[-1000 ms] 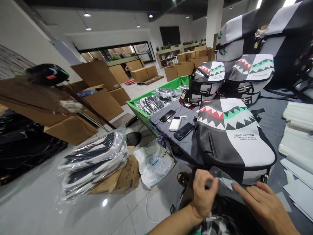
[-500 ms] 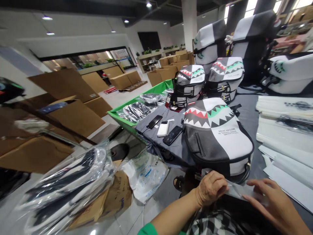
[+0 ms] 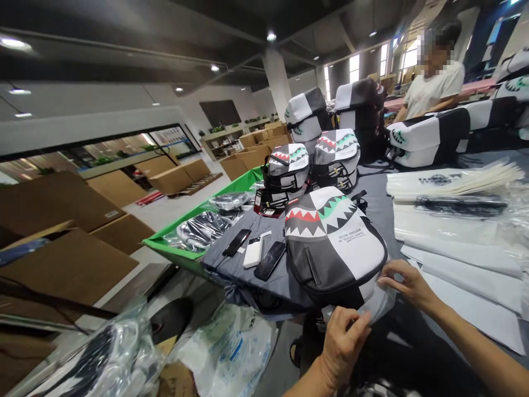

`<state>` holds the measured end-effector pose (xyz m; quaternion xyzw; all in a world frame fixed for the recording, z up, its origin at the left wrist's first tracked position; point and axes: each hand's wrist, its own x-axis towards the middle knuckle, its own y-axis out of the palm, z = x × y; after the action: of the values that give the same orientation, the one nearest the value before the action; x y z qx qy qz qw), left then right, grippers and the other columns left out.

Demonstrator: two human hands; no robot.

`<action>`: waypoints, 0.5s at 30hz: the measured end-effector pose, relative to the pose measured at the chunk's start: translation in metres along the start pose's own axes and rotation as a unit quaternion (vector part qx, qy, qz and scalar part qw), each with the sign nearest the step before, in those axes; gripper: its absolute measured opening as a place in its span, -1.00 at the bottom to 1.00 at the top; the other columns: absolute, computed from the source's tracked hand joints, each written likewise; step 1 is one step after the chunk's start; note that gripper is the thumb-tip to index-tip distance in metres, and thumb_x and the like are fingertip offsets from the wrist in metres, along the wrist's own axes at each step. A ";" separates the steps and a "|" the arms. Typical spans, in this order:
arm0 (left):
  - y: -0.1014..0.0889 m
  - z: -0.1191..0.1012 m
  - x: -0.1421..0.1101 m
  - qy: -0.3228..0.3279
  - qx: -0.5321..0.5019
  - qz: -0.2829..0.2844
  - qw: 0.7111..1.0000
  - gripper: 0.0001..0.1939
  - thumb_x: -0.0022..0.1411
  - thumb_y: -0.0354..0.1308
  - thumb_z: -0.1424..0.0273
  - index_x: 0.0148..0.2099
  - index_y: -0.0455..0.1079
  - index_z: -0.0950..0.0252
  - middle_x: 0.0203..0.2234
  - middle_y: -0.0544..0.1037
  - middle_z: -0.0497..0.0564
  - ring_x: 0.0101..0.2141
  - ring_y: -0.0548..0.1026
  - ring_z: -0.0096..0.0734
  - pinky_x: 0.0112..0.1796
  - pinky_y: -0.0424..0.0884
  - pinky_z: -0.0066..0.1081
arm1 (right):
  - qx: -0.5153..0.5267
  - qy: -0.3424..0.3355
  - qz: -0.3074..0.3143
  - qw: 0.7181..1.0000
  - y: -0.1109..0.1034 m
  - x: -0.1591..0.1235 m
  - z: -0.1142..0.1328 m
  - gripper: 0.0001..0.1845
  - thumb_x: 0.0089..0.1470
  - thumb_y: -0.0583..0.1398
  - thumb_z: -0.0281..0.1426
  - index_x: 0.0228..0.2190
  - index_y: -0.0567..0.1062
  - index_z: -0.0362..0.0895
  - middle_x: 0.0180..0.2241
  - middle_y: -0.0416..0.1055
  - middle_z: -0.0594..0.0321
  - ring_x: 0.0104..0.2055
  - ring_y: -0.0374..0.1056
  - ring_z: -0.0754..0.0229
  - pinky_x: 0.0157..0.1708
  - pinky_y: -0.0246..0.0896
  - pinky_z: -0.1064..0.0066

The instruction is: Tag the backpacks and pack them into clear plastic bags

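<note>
The left hand point(image 3: 341, 347) is closed in a pinch on a thin clear bag point(image 3: 374, 298) at the low end of a shark-face backpack point(image 3: 330, 242). The right hand point(image 3: 407, 284) pinches the bag's edge with its fingertips on the other side. The backpack lies flat on a bench point(image 3: 231, 270) with a gray cloth on it, and its low end sits in the bag. Two phones point(image 3: 236, 242) and a white power bank point(image 3: 253, 252) lie just beside it. A firm pinch on each side and slow, even pulls keep thin plastic from tearing.
</note>
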<state>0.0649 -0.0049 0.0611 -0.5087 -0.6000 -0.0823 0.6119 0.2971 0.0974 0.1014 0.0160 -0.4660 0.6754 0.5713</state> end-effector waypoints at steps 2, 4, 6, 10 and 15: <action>0.002 -0.002 0.002 0.002 0.033 0.004 0.999 -0.78 0.45 0.01 0.44 0.02 0.45 0.30 -0.41 0.47 0.00 -0.42 0.37 -0.41 -0.39 0.37 -0.45 | -0.060 -0.005 -0.076 0.995 0.004 -0.006 -0.002 -0.46 0.17 0.18 0.15 -0.46 0.42 -0.08 -0.52 0.41 0.30 -0.47 0.35 0.20 -0.42 0.30 0.35; 0.004 -0.004 0.003 0.006 0.052 0.011 0.999 -0.77 0.47 -0.02 0.42 -0.04 0.46 0.30 -0.43 0.47 0.00 -0.44 0.37 -0.40 -0.40 0.34 -0.43 | -0.127 -0.009 -0.183 0.975 0.005 -0.018 -0.001 -0.50 0.16 0.21 0.11 -0.40 0.37 -0.07 -0.49 0.37 0.30 -0.46 0.34 0.19 -0.44 0.31 0.35; 0.005 -0.005 0.004 0.005 0.056 0.023 0.998 -0.74 0.49 -0.05 0.39 -0.11 0.46 0.30 -0.46 0.46 -0.01 -0.46 0.35 -0.39 -0.41 0.30 -0.42 | -0.172 -0.045 -0.229 0.957 0.004 -0.033 0.005 -0.69 0.24 0.23 -0.09 -0.30 0.39 -0.08 -0.42 0.39 0.27 -0.40 0.38 0.17 -0.38 0.37 0.35; 0.003 -0.004 0.005 -0.011 0.049 0.050 0.997 -0.67 0.51 -0.11 0.35 -0.23 0.44 0.29 -0.49 0.42 -0.01 -0.46 0.34 -0.39 -0.41 0.29 -0.41 | -0.214 -0.186 -0.103 0.953 0.010 -0.051 0.018 -0.71 0.23 0.12 -0.55 -0.04 0.46 -0.09 -0.17 0.52 0.12 -0.12 0.49 0.15 -0.13 0.47 0.32; 0.003 -0.012 -0.007 -0.004 0.082 0.025 0.996 -0.78 0.44 -0.01 0.50 -0.13 0.48 0.32 -0.46 0.46 -0.01 -0.38 0.40 -0.36 -0.27 0.39 -0.34 | -0.202 -0.312 -0.025 0.928 0.014 -0.039 0.002 -0.73 0.15 0.10 -0.57 -0.17 0.51 -0.12 -0.18 0.56 0.09 -0.03 0.48 0.10 0.01 0.48 0.17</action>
<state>0.0729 -0.0156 0.0565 -0.4715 -0.5944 -0.0156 0.6513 0.2985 0.0677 0.0724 0.1215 -0.7466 0.5136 0.4051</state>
